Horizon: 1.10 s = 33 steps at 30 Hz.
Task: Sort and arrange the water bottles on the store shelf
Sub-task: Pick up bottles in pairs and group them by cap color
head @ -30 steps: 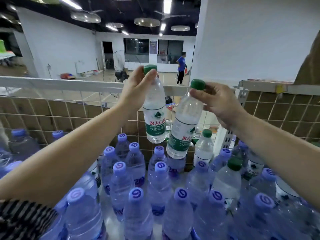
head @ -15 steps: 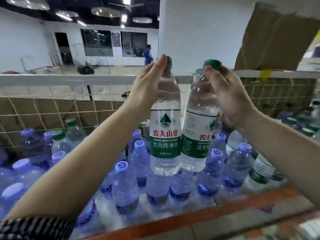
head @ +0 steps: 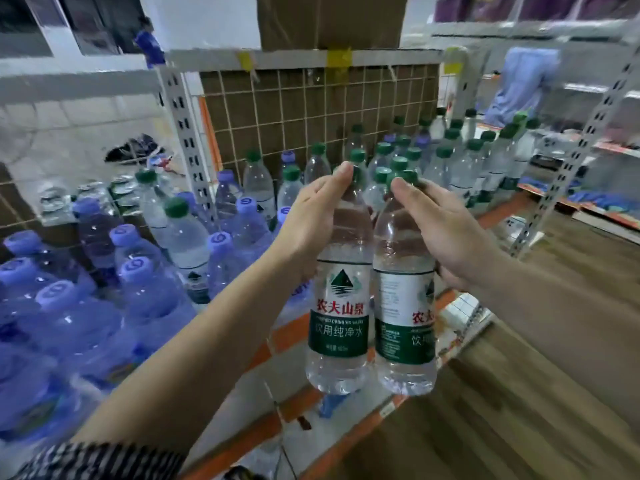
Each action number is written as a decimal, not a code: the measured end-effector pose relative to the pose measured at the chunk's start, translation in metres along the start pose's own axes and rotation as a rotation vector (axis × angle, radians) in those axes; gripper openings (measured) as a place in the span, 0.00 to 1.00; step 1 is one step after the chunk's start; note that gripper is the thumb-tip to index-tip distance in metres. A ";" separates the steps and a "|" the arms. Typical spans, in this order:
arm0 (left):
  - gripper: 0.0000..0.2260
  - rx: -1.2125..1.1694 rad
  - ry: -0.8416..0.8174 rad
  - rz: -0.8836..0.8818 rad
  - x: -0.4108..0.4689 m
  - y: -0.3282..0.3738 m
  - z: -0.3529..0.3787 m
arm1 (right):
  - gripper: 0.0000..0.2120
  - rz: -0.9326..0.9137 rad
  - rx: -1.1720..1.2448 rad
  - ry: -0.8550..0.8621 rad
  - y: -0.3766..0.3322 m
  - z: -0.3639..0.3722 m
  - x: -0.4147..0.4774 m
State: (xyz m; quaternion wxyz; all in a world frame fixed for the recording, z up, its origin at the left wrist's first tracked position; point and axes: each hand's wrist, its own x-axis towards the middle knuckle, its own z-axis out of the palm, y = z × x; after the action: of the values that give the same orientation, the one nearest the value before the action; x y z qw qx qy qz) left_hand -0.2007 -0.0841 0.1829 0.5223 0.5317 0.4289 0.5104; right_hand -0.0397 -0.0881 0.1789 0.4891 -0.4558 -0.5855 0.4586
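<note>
We hold two green-capped bottles side by side above the shelf edge (head: 287,332): our left hand (head: 311,220) wraps one bottle (head: 341,306), our right hand (head: 446,230) the other (head: 405,317). Purple-capped bottles (head: 138,299) still mix with green ones at left; farther back right, a green-capped group (head: 460,157) stands sorted. We judge sorting partway done.

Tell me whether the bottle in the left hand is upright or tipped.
Upright. The left hand holds the green-label bottle by its neck, cap up, base down, label reading level.
</note>
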 end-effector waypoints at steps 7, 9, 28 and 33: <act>0.24 -0.023 -0.097 -0.032 0.065 -0.036 0.139 | 0.17 0.037 -0.119 0.080 0.029 -0.148 0.020; 0.23 -0.001 -0.098 -0.035 0.083 -0.044 0.169 | 0.15 0.041 -0.141 0.077 0.035 -0.180 0.029; 0.21 0.143 -0.034 0.340 0.351 0.040 0.269 | 0.12 -0.238 -0.125 0.116 -0.007 -0.353 0.271; 0.21 0.187 0.037 0.521 0.439 0.073 0.271 | 0.10 -0.383 -0.075 0.133 -0.041 -0.387 0.353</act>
State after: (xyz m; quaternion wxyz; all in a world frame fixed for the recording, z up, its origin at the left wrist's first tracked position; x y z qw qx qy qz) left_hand 0.1110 0.3116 0.3155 0.3140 0.6604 0.3325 0.5955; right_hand 0.3030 0.2874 0.3127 0.5875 -0.3832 -0.6447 0.3038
